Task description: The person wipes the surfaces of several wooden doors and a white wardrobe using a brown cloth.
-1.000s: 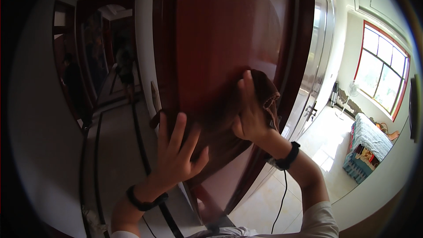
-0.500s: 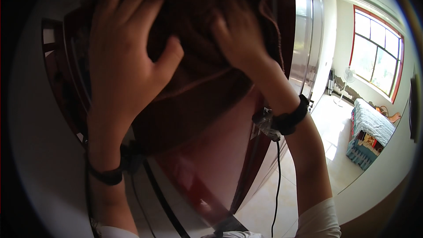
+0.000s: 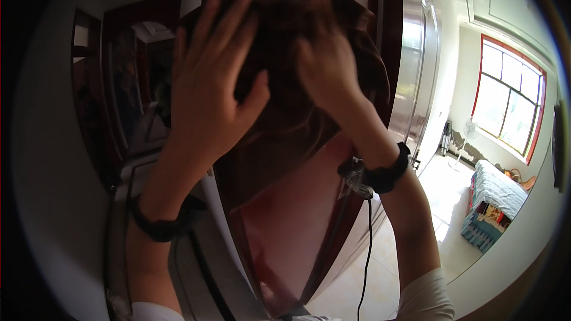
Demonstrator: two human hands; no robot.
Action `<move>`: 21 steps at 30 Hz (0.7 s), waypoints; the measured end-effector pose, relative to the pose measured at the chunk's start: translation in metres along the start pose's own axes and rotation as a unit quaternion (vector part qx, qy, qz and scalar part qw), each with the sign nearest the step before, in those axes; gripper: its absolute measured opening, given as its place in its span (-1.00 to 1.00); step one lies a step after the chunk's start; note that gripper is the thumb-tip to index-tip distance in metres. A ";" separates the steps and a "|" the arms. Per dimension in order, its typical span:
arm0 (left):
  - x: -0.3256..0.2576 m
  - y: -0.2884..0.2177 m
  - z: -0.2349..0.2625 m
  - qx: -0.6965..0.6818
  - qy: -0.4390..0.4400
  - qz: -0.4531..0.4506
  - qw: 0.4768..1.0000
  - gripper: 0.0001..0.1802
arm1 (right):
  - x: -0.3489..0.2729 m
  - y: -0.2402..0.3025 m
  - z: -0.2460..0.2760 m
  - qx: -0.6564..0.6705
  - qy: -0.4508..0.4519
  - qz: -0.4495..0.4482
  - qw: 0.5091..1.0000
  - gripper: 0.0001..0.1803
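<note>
Brown cloth [image 3: 279, 125] is spread against red door [image 3: 291, 214] | judged light, soft, limp; best pressed flat or taken by its lower edge [image 3: 276, 172] | left hand [image 3: 211, 92]: fingers splayed over cloth, nothing seen gripped | right hand [image 3: 330, 68]: blurred over cloth, grip cannot be told

Up reach both forearms [image 3: 151, 267]! Left hand [image 3: 214, 86] shows its back, fingers spread, thumb out; right hand [image 3: 330, 74], apart, leans leftward, fingertips blurred, grip unclear.
</note>
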State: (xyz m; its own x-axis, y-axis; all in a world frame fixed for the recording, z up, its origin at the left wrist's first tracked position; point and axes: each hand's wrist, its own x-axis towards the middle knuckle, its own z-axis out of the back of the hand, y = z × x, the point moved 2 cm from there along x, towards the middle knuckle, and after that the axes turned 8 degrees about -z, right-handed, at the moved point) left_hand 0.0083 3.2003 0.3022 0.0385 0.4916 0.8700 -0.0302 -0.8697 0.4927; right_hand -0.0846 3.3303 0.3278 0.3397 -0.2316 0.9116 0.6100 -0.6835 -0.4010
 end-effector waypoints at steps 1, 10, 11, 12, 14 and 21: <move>-0.007 0.004 -0.001 -0.029 -0.005 0.000 1.000 -0.46 | 0.006 0.019 -0.002 0.095 0.110 -0.074 0.987 -0.67; -0.050 0.000 -0.001 -0.150 0.017 0.115 0.982 -0.52 | 0.018 0.037 -0.009 0.420 0.133 0.050 0.896 -0.54; -0.034 -0.001 -0.002 -0.097 0.008 0.036 0.995 -0.51 | 0.013 0.025 -0.014 0.345 0.101 0.047 0.932 -0.50; -0.021 -0.003 -0.002 -0.044 -0.002 -0.042 0.998 -0.49 | 0.008 0.012 -0.018 0.268 0.069 0.043 0.960 -0.47; -0.005 -0.008 -0.004 -0.006 0.039 -0.062 0.997 -0.48 | 0.005 -0.015 -0.017 0.230 0.027 -0.002 0.973 -0.43; 0.005 -0.022 0.001 0.045 0.123 -0.065 0.989 -0.44 | -0.041 -0.046 0.007 0.118 0.029 -0.180 0.976 -0.36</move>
State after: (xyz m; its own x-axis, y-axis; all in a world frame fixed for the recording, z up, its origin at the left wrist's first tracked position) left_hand 0.0105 3.2217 0.2957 -0.2075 0.5867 0.7827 0.0481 -0.7931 0.6072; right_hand -0.1222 3.3760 0.3080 0.0354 -0.0486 0.9982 0.8327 -0.5508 -0.0564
